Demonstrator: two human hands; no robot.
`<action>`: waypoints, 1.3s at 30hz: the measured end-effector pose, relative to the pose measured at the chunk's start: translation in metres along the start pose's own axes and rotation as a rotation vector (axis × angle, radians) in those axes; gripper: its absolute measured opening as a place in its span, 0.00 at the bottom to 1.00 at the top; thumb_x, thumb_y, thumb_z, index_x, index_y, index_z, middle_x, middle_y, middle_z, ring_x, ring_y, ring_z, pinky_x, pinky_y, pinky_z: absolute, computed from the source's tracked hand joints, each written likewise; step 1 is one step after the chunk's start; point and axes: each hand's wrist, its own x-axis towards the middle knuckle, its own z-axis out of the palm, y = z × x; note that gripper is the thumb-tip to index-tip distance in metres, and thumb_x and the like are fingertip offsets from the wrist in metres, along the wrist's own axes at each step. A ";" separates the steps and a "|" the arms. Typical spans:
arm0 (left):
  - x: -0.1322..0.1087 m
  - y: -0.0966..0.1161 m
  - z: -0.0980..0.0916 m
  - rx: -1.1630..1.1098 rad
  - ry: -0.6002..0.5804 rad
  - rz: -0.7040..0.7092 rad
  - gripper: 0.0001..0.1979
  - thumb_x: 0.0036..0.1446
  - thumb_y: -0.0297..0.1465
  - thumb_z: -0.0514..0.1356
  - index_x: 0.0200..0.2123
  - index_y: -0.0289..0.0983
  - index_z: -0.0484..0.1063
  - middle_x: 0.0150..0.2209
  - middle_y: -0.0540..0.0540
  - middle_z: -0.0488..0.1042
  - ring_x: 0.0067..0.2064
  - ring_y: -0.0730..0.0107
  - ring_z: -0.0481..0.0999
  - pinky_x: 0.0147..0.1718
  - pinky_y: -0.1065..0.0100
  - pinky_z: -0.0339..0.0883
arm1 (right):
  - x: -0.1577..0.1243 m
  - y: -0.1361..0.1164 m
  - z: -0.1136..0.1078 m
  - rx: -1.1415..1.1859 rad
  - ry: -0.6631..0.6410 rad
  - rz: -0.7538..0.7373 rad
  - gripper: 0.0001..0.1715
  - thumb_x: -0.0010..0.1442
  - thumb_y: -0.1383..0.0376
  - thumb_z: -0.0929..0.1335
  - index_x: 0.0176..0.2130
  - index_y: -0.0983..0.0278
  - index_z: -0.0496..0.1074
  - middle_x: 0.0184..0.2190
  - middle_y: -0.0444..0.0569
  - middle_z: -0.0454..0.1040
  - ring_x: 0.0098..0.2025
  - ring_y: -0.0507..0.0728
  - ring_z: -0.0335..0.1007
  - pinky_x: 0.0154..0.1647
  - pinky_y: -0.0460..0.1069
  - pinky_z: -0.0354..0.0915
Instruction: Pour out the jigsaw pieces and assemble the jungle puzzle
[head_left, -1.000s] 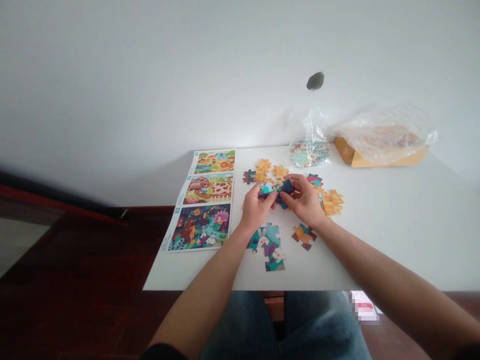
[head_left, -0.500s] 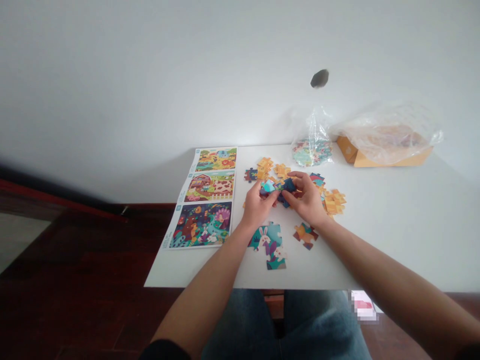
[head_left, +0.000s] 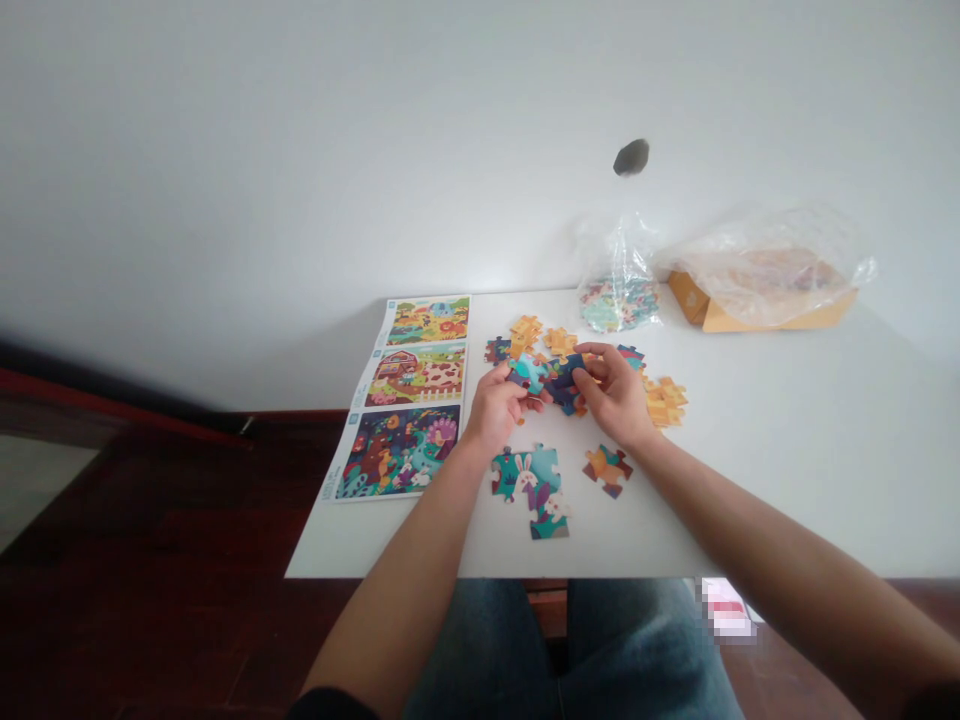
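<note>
While the left hand (head_left: 499, 408) and right hand (head_left: 613, 397) close together on joined puzzle pieces (head_left: 546, 377), a rabbit puzzle section (head_left: 530, 490) lies just below them on the table (head_left: 787, 480).

A room in a home, by the look of it: left of the left grip (head_left: 499, 408) lies a dark red wooden floor (head_left: 165, 510), and beyond it and the right grip (head_left: 613, 395) rises a plain white wall (head_left: 375, 150), above a white counter (head_left: 780, 480) carrying a children's jigsaw puzzle (head_left: 529, 490).

Bare forearms (head_left: 401, 560), black sleeve cuffs (head_left: 330, 704), faded blue jeans (head_left: 480, 650)
</note>
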 end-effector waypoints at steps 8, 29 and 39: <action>0.011 0.015 -0.036 0.350 0.493 0.265 0.06 0.48 0.33 0.62 0.30 0.38 0.70 0.22 0.53 0.69 0.19 0.75 0.69 0.18 0.74 0.58 | 0.005 0.007 -0.006 -0.055 0.101 -0.047 0.22 0.65 0.55 0.65 0.56 0.60 0.68 0.29 0.44 0.71 0.30 0.54 0.69 0.28 0.48 0.68; 0.008 0.010 -0.029 0.219 0.422 0.243 0.16 0.48 0.39 0.68 0.29 0.39 0.64 0.21 0.57 0.65 0.16 0.80 0.65 0.14 0.75 0.54 | 0.003 -0.008 0.018 -0.414 -0.165 -0.317 0.25 0.67 0.59 0.65 0.62 0.57 0.65 0.50 0.53 0.78 0.53 0.64 0.73 0.55 0.62 0.69; 0.017 0.017 -0.042 0.068 0.683 0.229 0.14 0.44 0.35 0.65 0.30 0.39 0.63 0.23 0.57 0.68 0.15 0.80 0.64 0.14 0.75 0.57 | 0.004 -0.004 0.026 -0.832 -0.498 -0.460 0.19 0.67 0.55 0.67 0.55 0.55 0.73 0.60 0.50 0.71 0.69 0.72 0.52 0.67 0.78 0.32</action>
